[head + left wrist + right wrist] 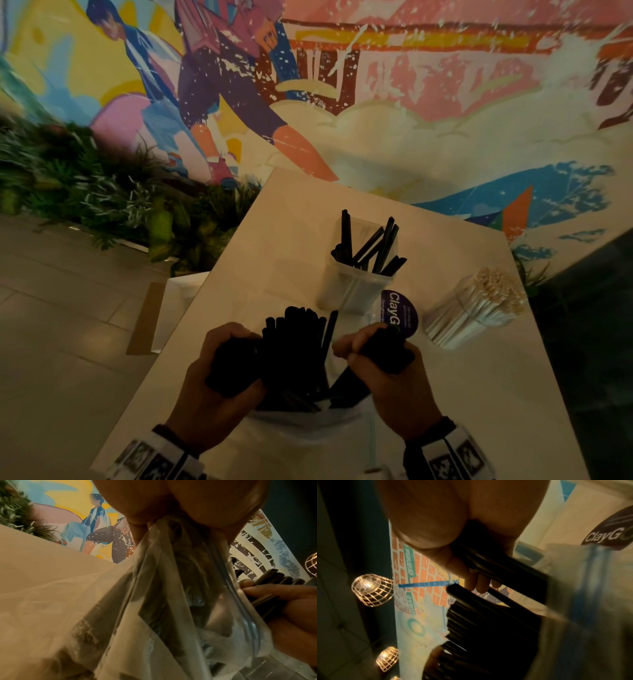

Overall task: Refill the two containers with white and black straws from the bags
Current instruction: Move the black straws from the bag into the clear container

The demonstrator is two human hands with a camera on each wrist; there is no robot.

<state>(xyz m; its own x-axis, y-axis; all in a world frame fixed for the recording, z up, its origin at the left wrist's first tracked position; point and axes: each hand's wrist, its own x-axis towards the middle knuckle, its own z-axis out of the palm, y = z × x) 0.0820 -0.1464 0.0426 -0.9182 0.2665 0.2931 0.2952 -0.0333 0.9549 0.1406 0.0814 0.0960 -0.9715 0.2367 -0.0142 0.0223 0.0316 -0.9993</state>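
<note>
Straws: black straws (294, 349) — slim, rigid tubes, long axes pointing up and away, out of the clear crinkled bag (171, 601).
Grip: left hand (219, 387) fisted on a straw bundle and bag film; right hand (383, 373) fisted on another bundle.

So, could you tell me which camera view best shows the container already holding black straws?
The head view: the clear container stands upright on the table, a few black straws leaning loosely inside, beyond both hands. The left wrist view is filled by the plastic bag; the right wrist view shows only the gripped straw bundle. Neither shows the container.
</note>
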